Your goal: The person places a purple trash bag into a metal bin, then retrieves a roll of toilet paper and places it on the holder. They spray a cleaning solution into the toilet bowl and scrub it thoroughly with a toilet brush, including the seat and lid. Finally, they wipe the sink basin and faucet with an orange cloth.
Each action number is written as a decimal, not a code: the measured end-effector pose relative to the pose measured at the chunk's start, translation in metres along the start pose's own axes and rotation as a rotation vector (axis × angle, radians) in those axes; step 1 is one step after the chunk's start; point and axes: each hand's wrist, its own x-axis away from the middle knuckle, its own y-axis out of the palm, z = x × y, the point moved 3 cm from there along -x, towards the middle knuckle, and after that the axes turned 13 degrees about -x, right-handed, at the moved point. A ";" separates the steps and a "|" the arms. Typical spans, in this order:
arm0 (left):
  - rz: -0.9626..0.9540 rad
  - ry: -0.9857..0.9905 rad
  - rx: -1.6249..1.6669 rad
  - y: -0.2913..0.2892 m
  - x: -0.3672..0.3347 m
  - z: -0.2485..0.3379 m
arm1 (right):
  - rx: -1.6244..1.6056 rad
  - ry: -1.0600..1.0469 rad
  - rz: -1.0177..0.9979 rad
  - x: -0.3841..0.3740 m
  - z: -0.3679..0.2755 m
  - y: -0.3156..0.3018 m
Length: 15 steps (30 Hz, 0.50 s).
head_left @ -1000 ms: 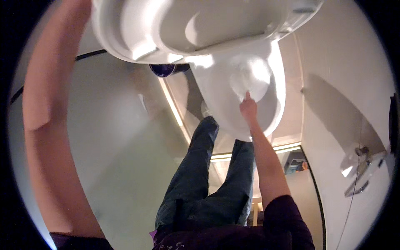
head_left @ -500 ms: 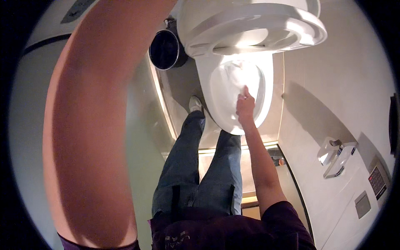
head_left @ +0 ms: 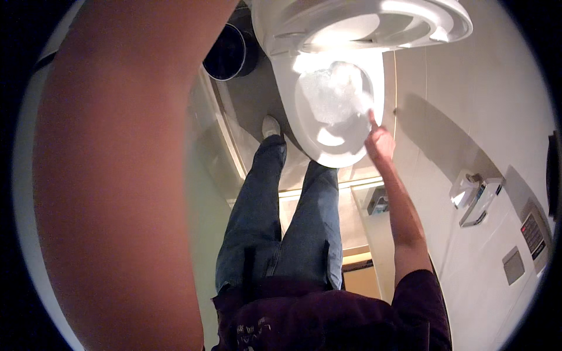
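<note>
My right hand [head_left: 379, 143] reaches to the right edge of a white toilet bowl [head_left: 333, 159], its position changed from half a second ago, when it hung over the middle of the bowl. One finger points forward while the others look curled in; blur and glare hide the fingertip, and I cannot tell whether the fingers clamp on anything or whether the hand touches the rim. The bowl stands ahead of my legs in blue jeans [head_left: 310, 228], its seat [head_left: 458, 23] raised, and a pale, textured patch [head_left: 331, 96] spreads across its inside, broader than the glare of the previous frame. At left, my left forearm [head_left: 117, 152] fills more of the view than a second ago, when it ran slim along the edge; the left hand lies out of sight, so I cannot tell its grip. A dark bin [head_left: 225, 52], barely showing a second ago, stands on the floor to the left of the bowl, near a light shoe [head_left: 270, 126]. On the wall at right hangs a paper holder [head_left: 481, 202], above a grey square plate [head_left: 513, 265].
</note>
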 end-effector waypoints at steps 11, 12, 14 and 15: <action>-0.005 -0.002 0.028 0.000 0.001 0.004 | -0.168 0.250 -0.324 0.159 -0.003 0.060; 0.000 -0.002 0.030 0.000 0.001 0.005 | -0.219 0.226 -0.277 0.157 -0.015 0.057; 0.010 -0.005 0.041 -0.001 0.003 0.007 | -0.296 0.259 -0.121 0.156 -0.036 0.053; 0.018 -0.007 0.053 -0.003 0.003 0.008 | -0.311 0.276 -0.061 0.158 -0.043 0.054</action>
